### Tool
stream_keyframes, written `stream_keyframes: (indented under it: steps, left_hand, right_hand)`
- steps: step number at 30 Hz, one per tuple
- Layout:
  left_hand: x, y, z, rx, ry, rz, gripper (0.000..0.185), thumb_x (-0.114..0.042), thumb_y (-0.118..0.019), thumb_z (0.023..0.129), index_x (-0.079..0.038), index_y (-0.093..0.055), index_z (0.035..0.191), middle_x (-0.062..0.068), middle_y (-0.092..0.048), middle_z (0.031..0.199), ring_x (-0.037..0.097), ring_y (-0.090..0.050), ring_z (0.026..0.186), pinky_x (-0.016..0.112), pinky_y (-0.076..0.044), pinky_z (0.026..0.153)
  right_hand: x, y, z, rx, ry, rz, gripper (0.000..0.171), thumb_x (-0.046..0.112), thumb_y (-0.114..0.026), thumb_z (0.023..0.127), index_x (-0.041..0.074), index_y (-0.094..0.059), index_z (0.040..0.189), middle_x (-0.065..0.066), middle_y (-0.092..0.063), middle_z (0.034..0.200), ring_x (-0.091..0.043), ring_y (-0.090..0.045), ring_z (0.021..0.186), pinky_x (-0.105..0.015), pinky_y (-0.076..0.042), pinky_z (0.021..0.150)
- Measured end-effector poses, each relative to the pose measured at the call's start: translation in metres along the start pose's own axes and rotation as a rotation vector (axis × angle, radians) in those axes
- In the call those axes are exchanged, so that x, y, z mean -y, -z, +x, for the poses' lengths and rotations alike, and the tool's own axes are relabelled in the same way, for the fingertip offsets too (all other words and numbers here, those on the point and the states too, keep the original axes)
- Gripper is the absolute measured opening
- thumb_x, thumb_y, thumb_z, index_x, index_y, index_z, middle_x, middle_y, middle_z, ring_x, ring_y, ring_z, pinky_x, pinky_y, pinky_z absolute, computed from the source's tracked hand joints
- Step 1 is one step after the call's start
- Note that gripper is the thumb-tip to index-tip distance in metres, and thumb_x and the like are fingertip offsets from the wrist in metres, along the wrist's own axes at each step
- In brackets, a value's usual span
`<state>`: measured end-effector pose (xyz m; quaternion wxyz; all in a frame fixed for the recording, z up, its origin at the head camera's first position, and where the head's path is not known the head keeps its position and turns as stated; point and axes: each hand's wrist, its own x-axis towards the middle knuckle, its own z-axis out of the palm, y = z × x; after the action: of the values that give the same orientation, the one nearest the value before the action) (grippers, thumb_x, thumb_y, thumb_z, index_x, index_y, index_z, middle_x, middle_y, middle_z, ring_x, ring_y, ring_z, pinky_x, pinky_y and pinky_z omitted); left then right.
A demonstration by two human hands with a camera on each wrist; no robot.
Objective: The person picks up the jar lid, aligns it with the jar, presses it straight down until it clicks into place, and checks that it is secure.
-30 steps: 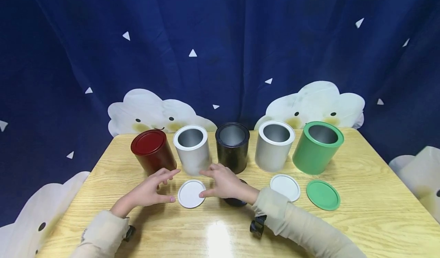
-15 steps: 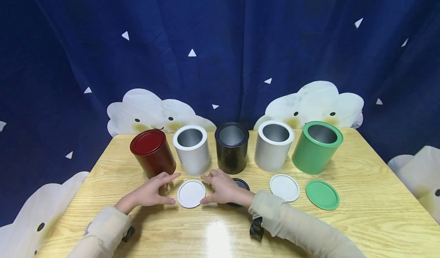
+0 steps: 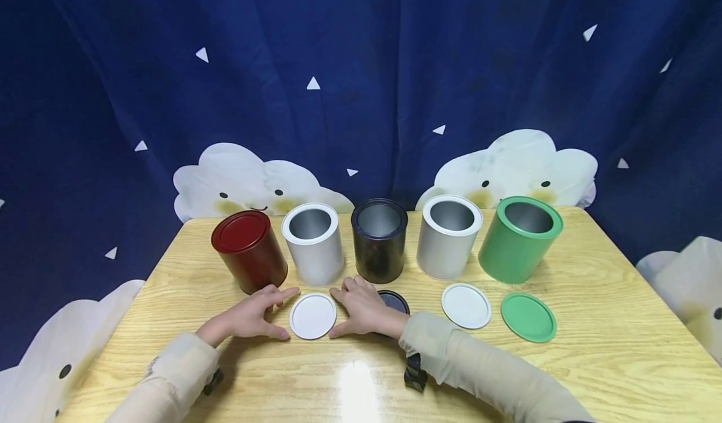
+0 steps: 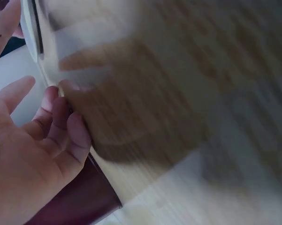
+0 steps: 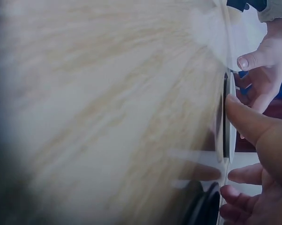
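Note:
A round white lid (image 3: 313,316) lies flat on the wooden table between my two hands. At its left edge is my left hand (image 3: 248,315), thumb and index finger spread apart; the other fingers bend loosely in the left wrist view. My right hand (image 3: 363,310) sits at the lid's right edge with its thumb and index finger also spread. In the right wrist view the right thumb overlaps the lid's rim. Behind the lid stands a white can (image 3: 314,260) with an uncovered top. A black lid (image 3: 395,301) is partly hidden under the right hand.
A dark red can (image 3: 254,260) with its lid on stands at the left. An uncovered black can (image 3: 380,254), a second white can (image 3: 442,254) and a green can (image 3: 513,254) continue the row. A white lid (image 3: 466,306) and a green lid (image 3: 528,318) lie in front.
Both hands have come down around the white lid. The right hand has moved back off the lid's top to its right edge, uncovering more of the black lid. The cans stay put.

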<state>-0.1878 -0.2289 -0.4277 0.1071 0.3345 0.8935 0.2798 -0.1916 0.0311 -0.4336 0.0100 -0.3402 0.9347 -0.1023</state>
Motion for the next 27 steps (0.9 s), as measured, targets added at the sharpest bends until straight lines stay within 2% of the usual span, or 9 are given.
stream_keyframes:
  steps: [6,11,17,27]
  left_hand:
    - [-0.004,-0.001,0.004,0.061,0.064,0.062,0.082,-0.035,-0.08,0.065,-0.004,-0.046,0.132,0.001,-0.041,0.09,0.018,-0.035,0.082,0.028,-0.031,0.066]
    - [-0.005,-0.003,0.006,0.06,0.083,0.1,0.081,-0.033,-0.081,0.064,-0.005,-0.047,0.132,-0.001,-0.042,0.091,0.017,-0.036,0.084,0.029,-0.033,0.067]
    - [-0.007,-0.006,0.008,0.032,0.078,0.171,0.077,-0.036,-0.08,0.066,-0.004,-0.051,0.129,-0.001,-0.043,0.091,0.016,-0.04,0.085,0.031,-0.038,0.07]
    - [-0.011,-0.009,0.011,0.01,0.051,0.278,0.072,-0.036,-0.078,0.066,-0.002,-0.055,0.125,-0.001,-0.042,0.082,0.012,-0.036,0.071,0.023,-0.033,0.058]
  right_hand:
    - [0.002,-0.003,0.004,0.015,-0.005,-0.03,0.072,0.056,-0.075,0.062,0.014,-0.059,0.117,0.0,-0.045,0.091,-0.016,-0.036,0.082,-0.027,-0.03,0.066]
    - [0.003,-0.003,0.005,0.019,-0.006,-0.024,0.07,0.055,-0.075,0.062,0.015,-0.06,0.117,0.0,-0.044,0.089,-0.016,-0.037,0.082,-0.027,-0.029,0.064]
    - [0.004,-0.001,0.006,0.008,-0.004,-0.016,0.066,0.053,-0.077,0.061,0.016,-0.062,0.113,0.0,-0.044,0.088,-0.016,-0.037,0.081,-0.028,-0.03,0.064]
    - [0.006,-0.001,0.009,0.009,-0.004,-0.032,0.067,0.054,-0.077,0.058,0.016,-0.065,0.112,0.0,-0.051,0.096,-0.015,-0.041,0.083,-0.026,-0.029,0.063]
